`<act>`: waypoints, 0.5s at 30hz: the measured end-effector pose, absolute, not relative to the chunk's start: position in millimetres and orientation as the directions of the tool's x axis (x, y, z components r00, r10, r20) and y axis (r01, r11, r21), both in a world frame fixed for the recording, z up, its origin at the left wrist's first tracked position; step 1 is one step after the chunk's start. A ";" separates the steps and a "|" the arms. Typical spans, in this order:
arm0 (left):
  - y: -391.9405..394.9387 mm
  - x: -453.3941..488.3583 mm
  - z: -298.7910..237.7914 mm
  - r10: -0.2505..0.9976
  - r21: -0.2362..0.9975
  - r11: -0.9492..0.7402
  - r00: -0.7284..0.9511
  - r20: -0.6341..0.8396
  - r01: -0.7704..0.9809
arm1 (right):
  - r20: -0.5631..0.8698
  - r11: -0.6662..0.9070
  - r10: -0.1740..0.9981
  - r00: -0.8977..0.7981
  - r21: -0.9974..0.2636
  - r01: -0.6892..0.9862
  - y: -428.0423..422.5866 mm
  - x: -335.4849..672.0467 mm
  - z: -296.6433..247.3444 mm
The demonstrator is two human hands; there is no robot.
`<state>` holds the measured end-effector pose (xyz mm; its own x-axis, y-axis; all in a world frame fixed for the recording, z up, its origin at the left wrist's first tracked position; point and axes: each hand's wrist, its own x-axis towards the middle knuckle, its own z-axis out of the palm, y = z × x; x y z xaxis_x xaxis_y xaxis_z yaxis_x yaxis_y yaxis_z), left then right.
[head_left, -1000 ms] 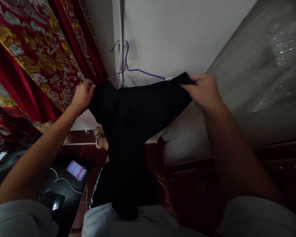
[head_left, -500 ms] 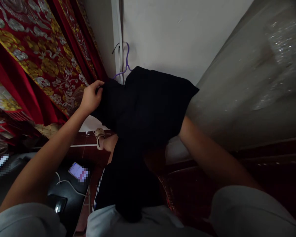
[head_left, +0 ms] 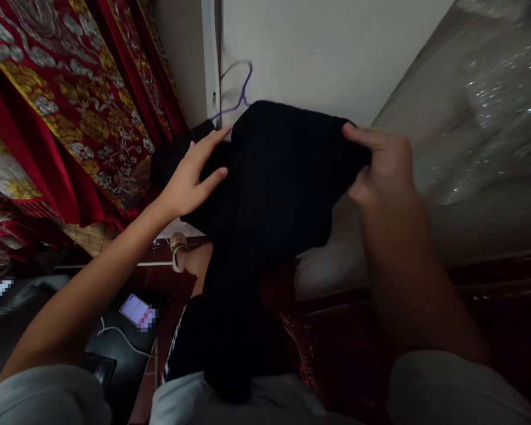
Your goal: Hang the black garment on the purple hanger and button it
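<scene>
We see a black garment (head_left: 274, 177) held up in front of the white wall (head_left: 318, 47), its lower part hanging down to the person's lap. The right hand (head_left: 380, 165) has its grip closed on the garment's upper right edge, thumb on top. The left hand (head_left: 192, 177) lies flat on the upper left part, fingers spread, gripping nothing. A purple hanger (head_left: 239, 94) pokes out just above the cloth. Left of it hangs a red and gold curtain (head_left: 71, 106). A lit phone (head_left: 135, 308) lies below.
</scene>
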<state>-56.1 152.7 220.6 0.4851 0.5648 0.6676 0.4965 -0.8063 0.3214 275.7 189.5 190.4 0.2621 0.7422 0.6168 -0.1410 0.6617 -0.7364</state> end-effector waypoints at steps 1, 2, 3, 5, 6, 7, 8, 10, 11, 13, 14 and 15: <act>144.6 -50.1 224.5 0.576 0.387 -0.809 0.460 0.676 0.443 | 0.596 0.652 0.754 0.277 -0.733 -0.194 179.9 266.8 194.1; 138.0 -45.5 228.7 0.607 0.473 -0.792 0.412 0.680 0.386 | 0.587 0.649 0.758 0.285 -0.725 -0.233 167.8 255.4 197.3; 133.0 -42.3 233.3 0.657 0.574 -0.754 0.342 0.672 0.319 | 0.606 0.663 0.746 0.274 -0.710 -0.235 153.2 241.8 200.0; 125.7 -39.8 243.5 0.785 0.776 -0.616 0.187 0.590 0.138 | 0.674 0.692 0.722 0.157 -0.706 -0.149 118.8 209.9 202.1; 122.2 -40.4 248.5 0.841 0.844 -0.535 0.120 0.528 0.037 | 0.691 0.690 0.723 0.020 -0.721 -0.061 100.1 193.0 201.2; 118.1 -42.3 252.9 0.884 0.887 -0.459 0.071 0.461 -0.047 | 0.668 0.684 0.722 -0.179 -0.728 0.046 81.7 176.4 198.6; 113.1 -45.5 256.1 0.916 0.914 -0.393 0.048 0.399 -0.096 | 0.604 0.695 0.697 -0.386 -0.702 0.155 64.2 161.2 194.5; 101.1 -56.3 257.9 0.955 0.954 -0.288 0.053 0.293 -0.083 | 0.460 0.731 0.628 -0.628 -0.626 0.272 34.1 136.8 182.6; 95.0 -64.0 256.3 0.968 0.969 -0.242 0.063 0.245 -0.040 | 0.417 0.767 0.564 -0.712 -0.584 0.266 22.3 128.6 175.7; 84.9 -83.8 249.8 0.982 0.981 -0.177 0.084 0.170 0.075 | 0.399 0.852 0.356 -0.845 -0.511 0.118 5.9 120.2 163.5; 81.6 -95.4 246.0 0.982 0.974 -0.175 0.092 0.163 0.145 | 0.408 0.876 0.214 -0.888 -0.482 -0.010 1.6 119.5 159.7; 79.5 -107.4 242.5 0.978 0.952 -0.200 0.109 0.179 0.231 | 0.426 0.876 0.084 -0.901 -0.462 -0.137 0.4 120.6 158.1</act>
<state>-107.4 79.5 242.5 0.1089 0.9777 0.1795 0.2306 -0.2005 0.9522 120.6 0.4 158.1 -0.9007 0.0840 0.4263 -0.1368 0.8764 -0.4618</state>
